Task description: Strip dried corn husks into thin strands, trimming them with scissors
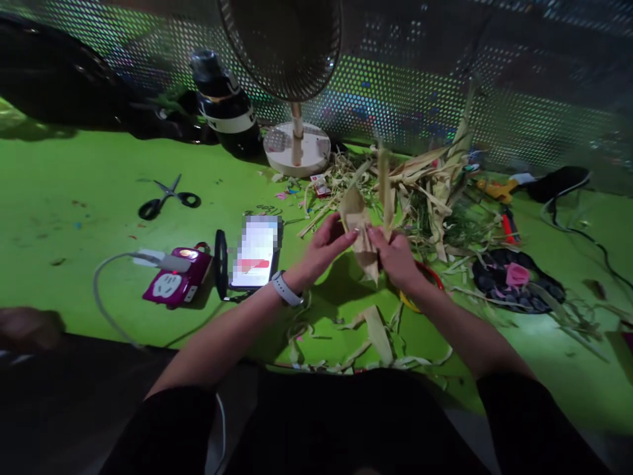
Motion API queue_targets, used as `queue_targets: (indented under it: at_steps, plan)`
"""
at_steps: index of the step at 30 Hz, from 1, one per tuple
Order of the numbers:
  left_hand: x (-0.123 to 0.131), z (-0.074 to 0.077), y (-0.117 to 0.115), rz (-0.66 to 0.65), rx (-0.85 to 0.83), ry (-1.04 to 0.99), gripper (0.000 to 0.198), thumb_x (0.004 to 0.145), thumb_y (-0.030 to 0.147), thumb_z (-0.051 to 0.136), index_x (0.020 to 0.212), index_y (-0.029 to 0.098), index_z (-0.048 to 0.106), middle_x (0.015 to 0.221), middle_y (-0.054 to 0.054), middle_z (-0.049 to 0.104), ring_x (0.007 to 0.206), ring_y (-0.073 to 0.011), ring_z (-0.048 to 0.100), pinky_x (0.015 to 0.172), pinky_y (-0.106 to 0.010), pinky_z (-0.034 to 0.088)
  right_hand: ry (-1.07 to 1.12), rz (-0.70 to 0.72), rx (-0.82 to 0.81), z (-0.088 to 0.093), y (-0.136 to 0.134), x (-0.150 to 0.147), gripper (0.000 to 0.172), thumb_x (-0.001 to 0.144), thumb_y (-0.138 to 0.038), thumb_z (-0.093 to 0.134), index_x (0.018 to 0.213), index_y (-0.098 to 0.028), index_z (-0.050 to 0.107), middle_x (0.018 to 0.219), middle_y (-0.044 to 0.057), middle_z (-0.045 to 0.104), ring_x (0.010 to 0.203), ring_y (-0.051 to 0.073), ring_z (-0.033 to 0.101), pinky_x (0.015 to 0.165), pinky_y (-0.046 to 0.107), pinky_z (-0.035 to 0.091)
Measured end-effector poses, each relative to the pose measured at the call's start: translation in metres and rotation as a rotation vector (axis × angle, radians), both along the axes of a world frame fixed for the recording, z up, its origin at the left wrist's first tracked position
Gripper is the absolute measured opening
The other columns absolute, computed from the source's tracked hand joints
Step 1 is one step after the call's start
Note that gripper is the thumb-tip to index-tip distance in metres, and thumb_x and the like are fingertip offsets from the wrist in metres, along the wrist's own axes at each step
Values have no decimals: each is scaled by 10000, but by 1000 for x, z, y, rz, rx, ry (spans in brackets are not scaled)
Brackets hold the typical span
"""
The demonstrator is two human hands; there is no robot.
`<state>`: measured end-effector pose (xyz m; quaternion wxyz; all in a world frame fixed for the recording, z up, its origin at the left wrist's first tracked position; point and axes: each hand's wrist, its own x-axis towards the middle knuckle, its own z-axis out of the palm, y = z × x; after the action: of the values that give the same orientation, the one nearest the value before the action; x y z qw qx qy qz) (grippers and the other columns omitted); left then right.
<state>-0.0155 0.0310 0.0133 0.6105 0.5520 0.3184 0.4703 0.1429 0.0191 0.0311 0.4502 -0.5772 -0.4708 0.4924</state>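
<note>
Both hands meet above the green table (74,218) on a folded piece of dried husk (360,232). My left hand (324,251), with a grey watch on its wrist, pinches the pale strip from the left. My right hand (395,258) grips the same piece from the right, fingers closed on it. A long narrow strip (384,185) of it sticks up behind the fingers. Just beyond the hands lies a heap of dried leaves and strips (435,178).
A phone on a stand (256,252) and a magenta power strip (174,280) with a grey cable lie left. Scissors (168,196) lie farther left. A fan base (297,148) and a dark bottle (228,105) stand at the back. Husk scraps (376,333) litter the near edge.
</note>
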Motion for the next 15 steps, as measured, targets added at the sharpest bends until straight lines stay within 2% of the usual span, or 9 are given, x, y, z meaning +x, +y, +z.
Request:
queue_targets:
  at_steps: [2, 4, 7, 9, 11, 13, 15]
  plan:
    - [-2, -4, 5, 116, -18, 32, 383, 784, 502, 674, 979, 174, 632, 923, -55, 673, 849, -159, 618, 764, -283, 507, 20, 89, -86, -6, -4, -6, 378, 756, -544, 647, 640, -206, 522, 433, -52, 503, 384, 91, 440, 385, 222, 355]
    - [-6, -6, 12, 275, -14, 53, 322, 795, 482, 667, 803, 165, 611, 732, -4, 599, 676, -107, 538, 628, -231, 452, 65, 129, -158, -11, -3, -8, 363, 739, -544, 661, 723, -206, 530, 411, -69, 494, 345, 87, 416, 359, 215, 327]
    - [-12, -3, 20, 513, 38, -82, 303, 801, 478, 664, 823, 184, 594, 747, 10, 575, 657, -89, 496, 601, -213, 415, 107, 130, -228, -18, 1, -10, 328, 754, -483, 648, 870, -203, 524, 494, -63, 573, 396, 102, 497, 404, 211, 385]
    - [-13, 1, 19, 595, 105, -132, 296, 804, 477, 664, 814, 195, 576, 754, 12, 563, 672, -89, 490, 612, -211, 412, 38, 147, -259, -22, 2, -11, 287, 788, -421, 612, 946, -202, 517, 598, -41, 636, 478, 121, 568, 474, 231, 446]
    - [-10, 5, 14, 568, 135, -102, 300, 803, 471, 668, 779, 192, 564, 726, 14, 537, 659, -92, 473, 594, -212, 398, -166, 185, -223, -22, 2, -9, 300, 804, -360, 599, 1044, -197, 525, 714, -9, 681, 576, 143, 619, 551, 259, 474]
    - [-5, 5, 7, 478, 112, -76, 292, 796, 458, 679, 778, 184, 576, 719, 12, 536, 656, -94, 474, 588, -214, 396, -511, 244, -129, -18, 2, -3, 325, 808, -325, 597, 1101, -190, 562, 762, 25, 695, 635, 171, 631, 593, 281, 453]
    - [0, 3, 2, 417, 49, -96, 276, 788, 436, 693, 784, 179, 593, 721, 14, 549, 667, -95, 491, 610, -212, 407, -875, 299, -31, -12, 3, 5, 263, 821, -316, 572, 1043, -191, 635, 718, 43, 685, 631, 193, 614, 589, 293, 397]
